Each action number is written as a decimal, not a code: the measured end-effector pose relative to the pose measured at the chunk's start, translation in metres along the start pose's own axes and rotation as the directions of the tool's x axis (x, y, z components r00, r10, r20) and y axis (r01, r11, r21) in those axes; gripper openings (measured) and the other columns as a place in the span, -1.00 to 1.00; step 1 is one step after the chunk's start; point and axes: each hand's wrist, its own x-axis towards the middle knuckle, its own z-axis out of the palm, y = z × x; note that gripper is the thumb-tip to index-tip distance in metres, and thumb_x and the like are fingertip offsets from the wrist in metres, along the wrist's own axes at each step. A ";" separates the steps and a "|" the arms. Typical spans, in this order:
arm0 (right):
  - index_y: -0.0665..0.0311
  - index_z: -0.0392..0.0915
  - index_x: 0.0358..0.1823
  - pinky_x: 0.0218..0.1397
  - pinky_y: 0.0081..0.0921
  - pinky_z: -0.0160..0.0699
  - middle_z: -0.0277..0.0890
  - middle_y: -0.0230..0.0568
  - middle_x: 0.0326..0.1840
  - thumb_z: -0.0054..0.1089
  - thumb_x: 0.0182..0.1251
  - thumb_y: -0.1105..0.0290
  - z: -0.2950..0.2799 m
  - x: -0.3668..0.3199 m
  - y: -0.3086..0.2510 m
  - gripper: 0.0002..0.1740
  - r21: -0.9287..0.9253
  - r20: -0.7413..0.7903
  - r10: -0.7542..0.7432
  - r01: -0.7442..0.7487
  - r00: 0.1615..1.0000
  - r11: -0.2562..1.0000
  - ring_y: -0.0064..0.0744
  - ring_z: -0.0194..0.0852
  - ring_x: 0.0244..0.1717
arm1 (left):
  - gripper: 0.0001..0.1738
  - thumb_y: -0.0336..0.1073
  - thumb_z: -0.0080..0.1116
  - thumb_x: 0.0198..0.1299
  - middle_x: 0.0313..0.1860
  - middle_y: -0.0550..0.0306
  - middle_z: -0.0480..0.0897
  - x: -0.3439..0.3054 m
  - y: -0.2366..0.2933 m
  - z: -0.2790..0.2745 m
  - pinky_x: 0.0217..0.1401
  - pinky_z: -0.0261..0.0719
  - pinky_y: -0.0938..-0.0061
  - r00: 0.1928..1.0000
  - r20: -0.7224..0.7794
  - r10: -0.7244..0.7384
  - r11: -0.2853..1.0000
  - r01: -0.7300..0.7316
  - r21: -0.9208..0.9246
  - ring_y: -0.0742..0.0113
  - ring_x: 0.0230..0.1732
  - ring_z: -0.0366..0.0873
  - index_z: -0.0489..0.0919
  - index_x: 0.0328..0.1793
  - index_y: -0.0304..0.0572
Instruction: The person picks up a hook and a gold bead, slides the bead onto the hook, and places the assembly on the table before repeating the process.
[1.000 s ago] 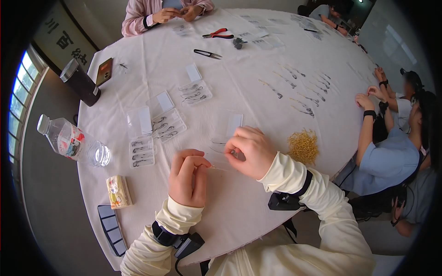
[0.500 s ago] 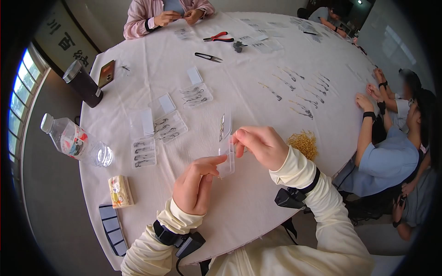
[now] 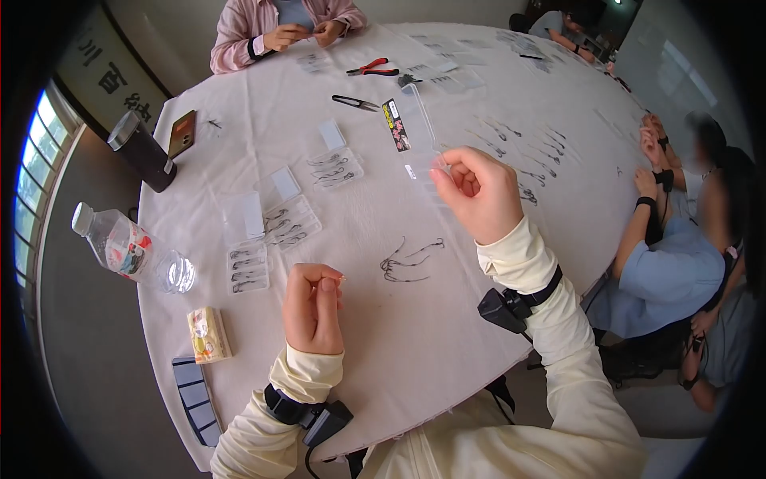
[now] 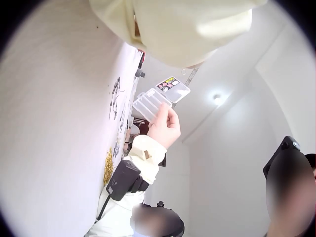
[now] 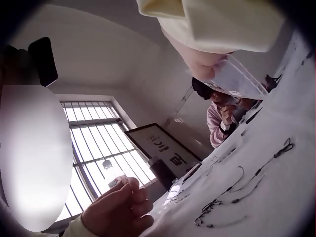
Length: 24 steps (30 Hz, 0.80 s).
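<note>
My right hand [image 3: 487, 191] pinches the edge of a clear hinged plastic box [image 3: 427, 172], held up with its lid swung open. The box has compartments, seen bare in the left wrist view, and a black printed label [image 3: 395, 125] on the lid. Between my hands, a loose cluster of dark hooked fishing rigs [image 3: 408, 263] lies on the tablecloth; the right wrist view shows their loops and thin leaders. My left hand [image 3: 313, 310] stays close over the cloth left of them, fingers curled, thumb and forefinger together with a tiny pale thing at their tips.
Several clear boxes [image 3: 337, 168] of rigs stand to the left. More rigs [image 3: 546, 152] lie in rows at right. A golden pile [image 4: 108, 168] sits near my right sleeve. Scissors [image 3: 355, 103], pliers [image 3: 373, 68], a water bottle [image 3: 132, 247] and a tissue pack [image 3: 209, 334] are around. People sit across and at right.
My right hand has lifted the box from between my hands and moved it away, up and to the right. The dark rigs now lie on the cloth. My left hand has drawn back slightly left.
</note>
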 end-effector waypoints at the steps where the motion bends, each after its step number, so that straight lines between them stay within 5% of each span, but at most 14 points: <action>1: 0.24 0.60 -0.25 -0.42 -0.51 0.49 0.47 -0.29 -0.48 0.38 0.17 0.44 0.004 0.004 0.007 -0.85 -0.164 -0.043 -0.097 0.089 0.994 0.983 -0.41 0.46 -0.52 | -0.87 -0.42 -0.17 0.50 -0.25 0.22 0.46 0.000 -0.001 0.000 -0.24 0.42 0.62 1.000 0.003 0.001 1.000 -0.001 -0.001 0.54 -0.36 0.36 0.44 -0.05 -0.24; 2: 0.24 0.60 -0.25 -0.42 -0.51 0.49 0.47 -0.29 -0.48 0.38 0.17 0.44 0.012 0.007 0.020 -0.85 -0.165 -0.045 -0.097 0.088 0.994 0.982 -0.41 0.46 -0.52 | -0.88 -0.41 -0.13 0.50 -0.26 0.22 0.47 -0.001 -0.001 -0.001 -0.26 0.41 0.62 1.000 0.007 -0.015 1.000 0.015 0.006 0.54 -0.37 0.36 0.45 -0.05 -0.25; 4: 0.24 0.60 -0.23 -0.28 -0.38 0.57 0.45 -0.31 -0.40 0.44 0.12 0.36 0.027 0.008 0.045 -0.76 -0.476 0.093 -0.299 0.306 0.950 0.824 -0.30 0.52 -0.36 | -0.88 -0.41 -0.10 0.50 -0.28 0.22 0.48 -0.001 -0.002 0.000 -0.27 0.41 0.62 0.999 0.011 -0.032 0.999 0.032 0.013 0.54 -0.38 0.36 0.46 -0.04 -0.26; 6: 0.24 0.61 -0.19 -0.14 -0.32 0.57 0.41 -0.33 -0.37 0.47 0.09 0.31 0.028 0.002 0.047 -0.70 -0.447 0.185 -0.190 0.255 0.964 0.858 -0.26 0.52 -0.21 | -0.89 -0.40 -0.05 0.48 -0.31 0.20 0.52 0.000 -0.003 0.002 -0.28 0.43 0.63 0.999 0.015 -0.051 0.995 0.052 -0.089 0.54 -0.39 0.42 0.47 -0.04 -0.28; 9: 0.23 0.62 -0.19 -0.12 -0.32 0.55 0.45 -0.34 -0.35 0.44 0.09 0.36 0.011 0.000 0.034 -0.74 -0.269 0.219 -0.224 0.280 0.950 0.922 -0.28 0.50 -0.17 | -0.89 -0.39 -0.03 0.48 -0.31 0.18 0.56 -0.001 0.001 0.002 -0.28 0.46 0.63 0.994 0.024 -0.106 0.988 0.108 -0.110 0.52 -0.35 0.48 0.47 -0.03 -0.28; 11: 0.23 0.64 -0.24 -0.13 -0.35 0.54 0.50 -0.36 -0.33 0.42 0.10 0.42 0.000 -0.006 0.026 -0.81 0.067 0.533 -0.225 0.224 0.815 0.972 -0.30 0.49 -0.15 | -0.89 -0.39 -0.02 0.47 -0.30 0.18 0.57 -0.001 -0.001 0.002 -0.27 0.47 0.62 0.990 0.029 -0.136 0.981 0.139 -0.134 0.51 -0.35 0.49 0.47 -0.03 -0.28; 16: 0.23 0.65 -0.33 -0.16 -0.37 0.53 0.52 -0.33 -0.36 0.36 0.11 0.49 0.010 -0.021 0.031 -0.91 0.117 0.590 -0.318 0.311 0.742 0.943 -0.27 0.49 -0.25 | -0.90 -0.39 0.00 0.46 -0.30 0.17 0.58 -0.001 0.000 0.001 -0.27 0.49 0.61 0.976 0.041 -0.215 0.967 0.219 -0.130 0.51 -0.35 0.50 0.47 -0.04 -0.27; 19: 0.23 0.63 -0.36 -0.20 -0.36 0.52 0.51 -0.33 -0.37 0.34 0.11 0.51 0.011 -0.019 0.035 -0.93 0.177 0.634 -0.218 0.136 0.742 0.975 -0.26 0.49 -0.29 | -0.90 -0.38 0.00 0.46 -0.30 0.17 0.59 0.000 0.000 0.002 -0.27 0.48 0.61 0.973 0.053 -0.225 0.961 0.231 -0.150 0.51 -0.34 0.50 0.46 -0.05 -0.26; 24: 0.28 0.55 -0.37 -0.21 -0.42 0.53 0.51 -0.31 -0.37 0.32 0.12 0.54 0.015 -0.018 0.030 -0.90 0.180 0.492 -0.356 0.308 0.794 0.934 -0.31 0.53 -0.27 | -0.91 -0.38 0.00 0.45 -0.21 0.13 0.58 0.001 -0.006 -0.002 -0.27 0.47 0.61 0.985 -0.006 -0.171 0.968 0.167 -0.187 0.51 -0.33 0.49 0.46 -0.06 -0.25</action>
